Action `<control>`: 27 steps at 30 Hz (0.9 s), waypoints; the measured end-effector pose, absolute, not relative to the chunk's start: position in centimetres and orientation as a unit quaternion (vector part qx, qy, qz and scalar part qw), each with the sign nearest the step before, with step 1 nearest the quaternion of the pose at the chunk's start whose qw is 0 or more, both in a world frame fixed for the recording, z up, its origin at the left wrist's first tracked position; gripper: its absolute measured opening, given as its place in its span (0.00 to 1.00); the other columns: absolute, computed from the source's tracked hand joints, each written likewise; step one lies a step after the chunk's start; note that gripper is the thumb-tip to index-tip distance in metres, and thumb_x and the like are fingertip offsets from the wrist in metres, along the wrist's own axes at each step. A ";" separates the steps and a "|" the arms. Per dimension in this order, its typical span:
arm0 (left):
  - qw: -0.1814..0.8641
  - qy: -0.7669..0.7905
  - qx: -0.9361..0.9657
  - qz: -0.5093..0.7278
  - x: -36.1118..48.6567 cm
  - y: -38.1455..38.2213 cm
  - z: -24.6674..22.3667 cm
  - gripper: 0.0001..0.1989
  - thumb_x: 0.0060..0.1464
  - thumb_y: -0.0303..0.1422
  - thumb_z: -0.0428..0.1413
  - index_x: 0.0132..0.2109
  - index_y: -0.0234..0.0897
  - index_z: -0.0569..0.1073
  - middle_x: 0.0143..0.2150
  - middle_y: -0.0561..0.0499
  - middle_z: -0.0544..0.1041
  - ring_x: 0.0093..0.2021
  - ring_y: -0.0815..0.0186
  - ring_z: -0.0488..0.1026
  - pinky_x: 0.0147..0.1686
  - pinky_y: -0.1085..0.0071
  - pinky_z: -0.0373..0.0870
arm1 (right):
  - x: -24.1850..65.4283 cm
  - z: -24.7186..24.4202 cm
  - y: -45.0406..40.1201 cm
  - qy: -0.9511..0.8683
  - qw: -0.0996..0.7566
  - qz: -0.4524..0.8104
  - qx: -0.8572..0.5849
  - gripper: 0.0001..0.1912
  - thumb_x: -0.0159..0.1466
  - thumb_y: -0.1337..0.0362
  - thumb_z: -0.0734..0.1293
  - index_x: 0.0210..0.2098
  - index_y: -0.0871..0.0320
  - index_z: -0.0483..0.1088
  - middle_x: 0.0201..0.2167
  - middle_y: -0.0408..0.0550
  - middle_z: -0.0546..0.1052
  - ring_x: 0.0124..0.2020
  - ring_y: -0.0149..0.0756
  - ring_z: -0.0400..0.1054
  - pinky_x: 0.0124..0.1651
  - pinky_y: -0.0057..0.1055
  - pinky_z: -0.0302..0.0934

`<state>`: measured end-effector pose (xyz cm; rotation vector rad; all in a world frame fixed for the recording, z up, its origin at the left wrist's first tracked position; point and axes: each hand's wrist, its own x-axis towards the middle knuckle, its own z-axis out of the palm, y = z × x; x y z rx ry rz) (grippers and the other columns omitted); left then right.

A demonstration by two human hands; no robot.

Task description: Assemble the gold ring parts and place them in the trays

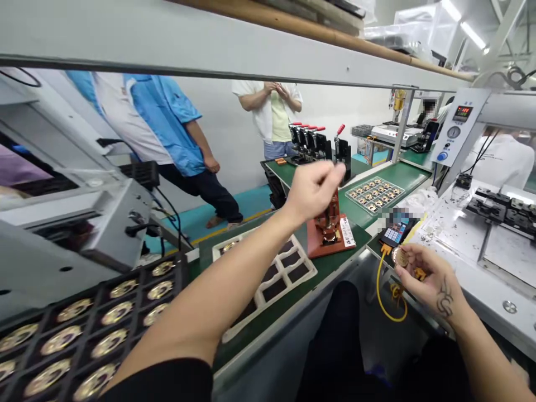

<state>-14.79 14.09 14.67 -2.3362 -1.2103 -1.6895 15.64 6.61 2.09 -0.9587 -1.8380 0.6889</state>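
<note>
My left hand (316,188) is closed, raised over a red-brown press (330,226) on the green bench; its grip is at the top of the press, and what lies inside the fingers is hidden. A round gold piece sits low in the press. My right hand (427,276) pinches a round gold medallion (401,257) between thumb and fingers, near the bench's front edge. Under my left forearm lies a cream tray (310,270) with dark compartments, most of the visible ones without a piece.
A black tray (97,304) of gold round pieces fills the lower left. Beyond the press are a clear tray (374,194) of pieces and black clamps (310,139). A phone (395,230) with a yellow cable (379,279) lies right. Two people (167,123) stand behind the bench.
</note>
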 end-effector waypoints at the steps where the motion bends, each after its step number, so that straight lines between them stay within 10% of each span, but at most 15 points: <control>1: -0.011 -0.386 -0.721 -0.576 -15.0 14.9 15.8 0.29 0.73 0.54 0.48 0.27 0.41 0.61 0.25 0.54 0.62 0.27 0.66 0.64 0.36 0.65 0.66 | 15.0 2.2 7.4 -0.743 0.459 0.295 -0.388 0.17 0.67 0.58 0.74 0.53 0.54 0.74 0.30 0.44 0.77 0.27 0.35 0.71 0.30 0.34 0.71; 7: -0.095 -0.470 -0.626 -0.615 -21.4 18.4 16.2 0.15 0.72 0.47 0.53 0.49 0.39 0.70 0.41 0.47 0.78 0.37 0.63 0.78 0.42 0.64 0.75 | 12.3 0.5 11.1 -0.736 0.442 0.348 -0.377 0.16 0.66 0.56 0.74 0.50 0.56 0.74 0.29 0.43 0.75 0.26 0.34 0.68 0.28 0.32 0.66; 14: -0.305 -0.637 -0.645 -0.291 -22.9 13.1 2.7 0.11 0.51 0.40 0.66 0.31 0.37 0.80 0.22 0.51 0.79 0.22 0.59 0.76 0.28 0.66 0.73 | 8.9 -2.3 13.8 -0.755 0.394 0.384 -0.356 0.19 0.64 0.56 0.72 0.51 0.59 0.72 0.29 0.40 0.71 0.26 0.31 0.63 0.30 0.29 0.61; 27: -0.293 -0.619 -0.655 -0.320 -20.3 13.3 -1.5 0.11 0.46 0.34 0.66 0.37 0.37 0.77 0.25 0.56 0.73 0.30 0.62 0.72 0.31 0.70 0.64 | 1.1 -6.5 22.2 -0.827 0.307 0.343 -0.324 0.13 0.61 0.61 0.72 0.44 0.57 0.74 0.31 0.42 0.73 0.27 0.32 0.63 0.34 0.29 0.62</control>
